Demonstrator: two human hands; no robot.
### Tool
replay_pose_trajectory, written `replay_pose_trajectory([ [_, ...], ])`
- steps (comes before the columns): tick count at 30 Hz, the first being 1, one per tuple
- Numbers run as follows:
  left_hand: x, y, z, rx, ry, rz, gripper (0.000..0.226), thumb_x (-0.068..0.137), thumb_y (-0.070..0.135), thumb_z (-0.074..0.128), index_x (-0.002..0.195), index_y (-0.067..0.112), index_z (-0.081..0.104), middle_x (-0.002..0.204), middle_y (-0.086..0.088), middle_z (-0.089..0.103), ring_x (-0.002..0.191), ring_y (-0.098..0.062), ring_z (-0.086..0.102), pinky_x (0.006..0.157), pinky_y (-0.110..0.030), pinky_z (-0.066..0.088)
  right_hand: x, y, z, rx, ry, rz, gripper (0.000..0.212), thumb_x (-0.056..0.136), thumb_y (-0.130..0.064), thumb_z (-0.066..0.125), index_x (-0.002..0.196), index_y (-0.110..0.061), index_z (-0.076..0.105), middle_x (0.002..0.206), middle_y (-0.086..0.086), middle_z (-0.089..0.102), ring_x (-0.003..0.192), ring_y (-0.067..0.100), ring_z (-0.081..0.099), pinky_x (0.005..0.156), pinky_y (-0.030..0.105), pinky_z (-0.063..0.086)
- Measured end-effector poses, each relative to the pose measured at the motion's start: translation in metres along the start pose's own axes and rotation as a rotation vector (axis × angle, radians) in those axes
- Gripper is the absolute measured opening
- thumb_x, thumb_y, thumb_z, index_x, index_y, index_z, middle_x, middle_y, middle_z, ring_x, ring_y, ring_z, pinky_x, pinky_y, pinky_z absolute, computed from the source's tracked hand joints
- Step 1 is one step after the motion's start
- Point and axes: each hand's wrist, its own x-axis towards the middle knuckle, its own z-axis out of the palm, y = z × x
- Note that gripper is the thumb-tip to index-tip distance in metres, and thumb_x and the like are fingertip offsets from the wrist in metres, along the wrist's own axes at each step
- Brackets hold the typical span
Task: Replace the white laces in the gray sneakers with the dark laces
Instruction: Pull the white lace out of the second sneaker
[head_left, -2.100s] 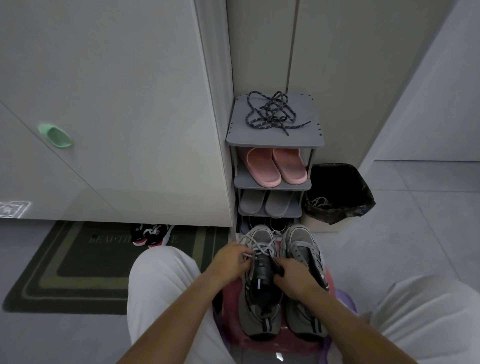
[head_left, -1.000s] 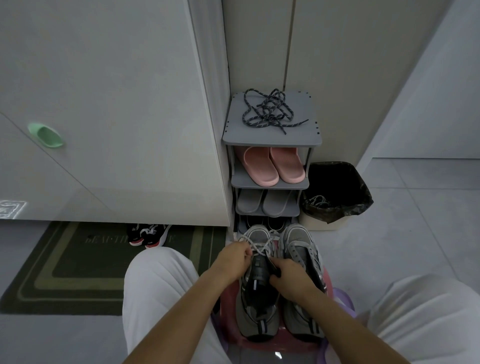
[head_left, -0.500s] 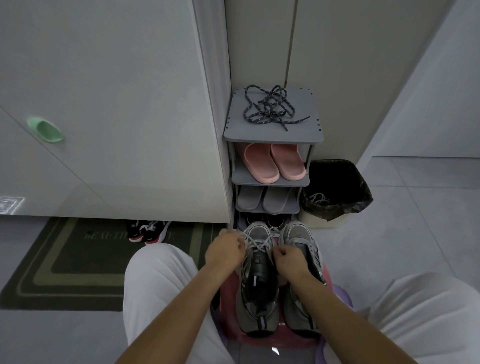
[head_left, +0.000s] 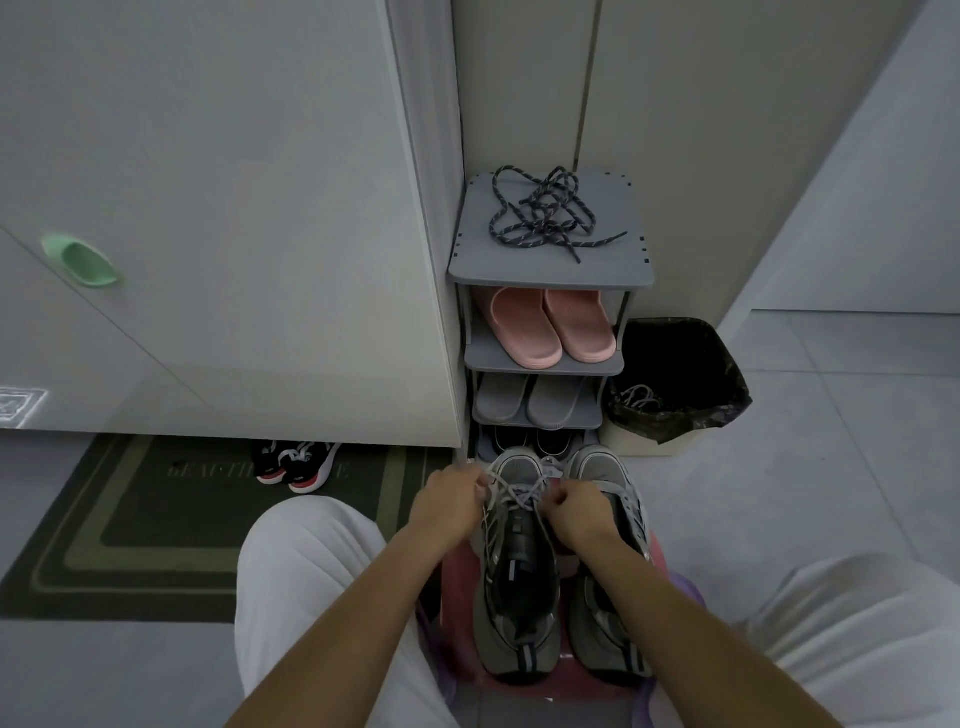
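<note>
Hands (head_left: 451, 500) (head_left: 575, 510) have spread apart, apparently pulling white laces (head_left: 519, 493) outward.

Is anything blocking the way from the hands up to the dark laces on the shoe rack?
Nothing visible does. The dark laces lie loose and uncovered on the rack's top shelf, straight beyond the left hand and right hand, both busy at the white lace of the left sneaker.

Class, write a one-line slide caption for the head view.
Both hands pull white laces on a gray sneaker; dark laces wait atop the shoe rack.
</note>
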Motion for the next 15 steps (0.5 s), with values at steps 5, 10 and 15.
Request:
replay_pose_trajectory([
  [5, -0.005, 0.010, 0.010, 0.033, -0.032, 0.131, 0.035, 0.096, 0.028, 0.047, 0.130, 0.018, 0.049, 0.140, -0.004, 0.040, 0.130, -0.023, 0.035, 0.104, -0.036, 0.035, 0.001, -0.002, 0.004, -0.093, 0.018, -0.080, 0.020, 0.092, -0.013, 0.045, 0.073, -0.011, 0.047, 0.084, 0.010, 0.057, 0.079, 0.022, 0.053, 0.068, 0.029, 0.042],
  [10, -0.008, 0.017, 0.009, 0.131, -0.007, 0.147, 0.034, 0.089, 0.042, 0.054, 0.102, 0.010, 0.055, 0.119, -0.006, 0.049, 0.116, -0.022, 0.042, 0.091, -0.038, 0.045, 0.002, -0.005, 0.008, -0.209, -0.001, -0.112, 0.022, 0.097, -0.015, 0.039, 0.085, -0.003, 0.052, 0.102, 0.022, 0.064, 0.096, 0.034, 0.061, 0.066, 0.028, 0.037],
  [15, -0.010, 0.023, 0.006, 0.221, -0.040, 0.120, 0.033, 0.090, 0.041, 0.053, 0.095, 0.009, 0.059, 0.110, -0.011, 0.055, 0.105, -0.026, 0.052, 0.086, -0.040, 0.047, 0.006, -0.004, 0.001, -0.190, -0.062, -0.107, 0.030, 0.093, -0.016, 0.049, 0.063, -0.013, 0.047, 0.082, 0.010, 0.057, 0.090, 0.028, 0.062, 0.073, 0.027, 0.044],
])
